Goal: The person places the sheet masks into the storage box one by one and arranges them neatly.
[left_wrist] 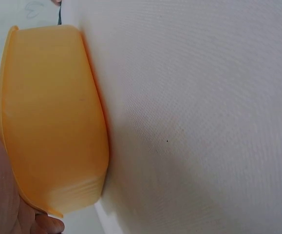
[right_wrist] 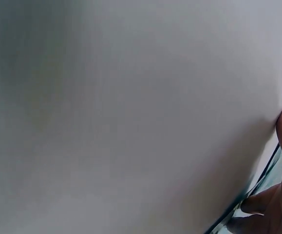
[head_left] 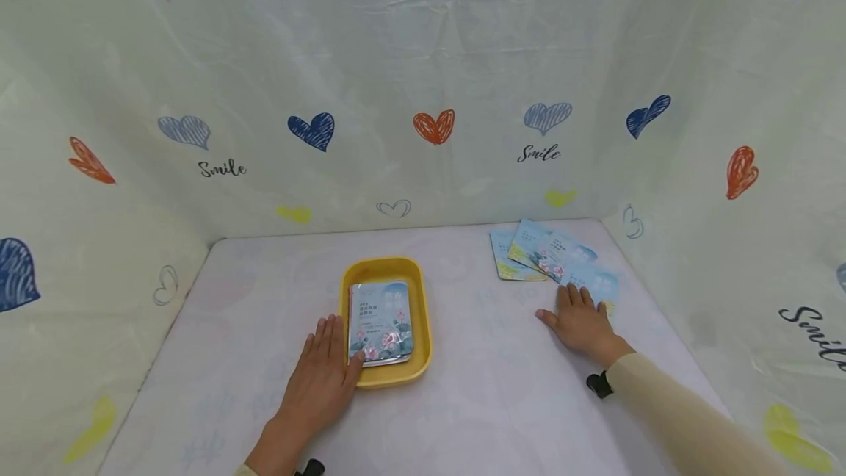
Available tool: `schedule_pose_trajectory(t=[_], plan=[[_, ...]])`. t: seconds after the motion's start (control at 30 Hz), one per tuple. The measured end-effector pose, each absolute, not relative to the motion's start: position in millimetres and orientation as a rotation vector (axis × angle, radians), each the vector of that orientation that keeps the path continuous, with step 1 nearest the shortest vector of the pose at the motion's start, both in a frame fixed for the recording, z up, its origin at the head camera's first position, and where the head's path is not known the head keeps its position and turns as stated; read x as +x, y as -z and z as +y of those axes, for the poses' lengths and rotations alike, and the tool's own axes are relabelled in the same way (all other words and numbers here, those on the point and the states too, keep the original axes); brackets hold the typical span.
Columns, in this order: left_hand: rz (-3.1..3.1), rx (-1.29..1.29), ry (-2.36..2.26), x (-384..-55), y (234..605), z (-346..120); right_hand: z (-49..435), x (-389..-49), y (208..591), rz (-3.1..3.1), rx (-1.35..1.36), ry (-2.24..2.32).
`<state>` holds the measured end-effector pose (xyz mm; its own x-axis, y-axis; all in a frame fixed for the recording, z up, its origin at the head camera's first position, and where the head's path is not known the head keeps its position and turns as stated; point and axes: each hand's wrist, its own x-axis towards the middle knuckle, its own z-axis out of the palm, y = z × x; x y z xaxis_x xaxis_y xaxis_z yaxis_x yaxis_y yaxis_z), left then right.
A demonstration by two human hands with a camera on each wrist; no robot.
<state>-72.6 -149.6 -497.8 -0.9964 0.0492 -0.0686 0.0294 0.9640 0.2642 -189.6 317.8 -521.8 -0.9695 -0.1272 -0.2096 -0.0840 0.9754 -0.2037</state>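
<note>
A yellow plastic tray (head_left: 426,344) stands on the white table, with a flat, glossy blue packet (head_left: 380,318) printed with pink flowers lying in it. Edges beneath that packet suggest a stack. My left hand (head_left: 320,369) rests along the tray's left rim, fingers straight, its thumb at the near-left part by the packet's corner. In the left wrist view the tray's outer wall (left_wrist: 53,117) fills the left side. Farther right, my right hand (head_left: 581,322) rests with spread fingers on the near edge of several overlapping blue packets (head_left: 558,252). Its fingertips (right_wrist: 255,202) touch a packet's edge.
The white table (head_left: 489,388) carries the tray and the spread packets. A pale curtain (head_left: 436,57) printed with hearts and "Smile" surrounds its back and sides. The spread packets lie near the table's back right corner.
</note>
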Motion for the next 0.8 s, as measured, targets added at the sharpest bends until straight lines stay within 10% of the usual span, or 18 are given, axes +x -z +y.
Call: schedule_pose_trajectory(t=[0.8], plan=[[3.048, 0.070, -0.423, -73, 499, -152, 166, -152, 509, 2.750, -0.597, 0.273]])
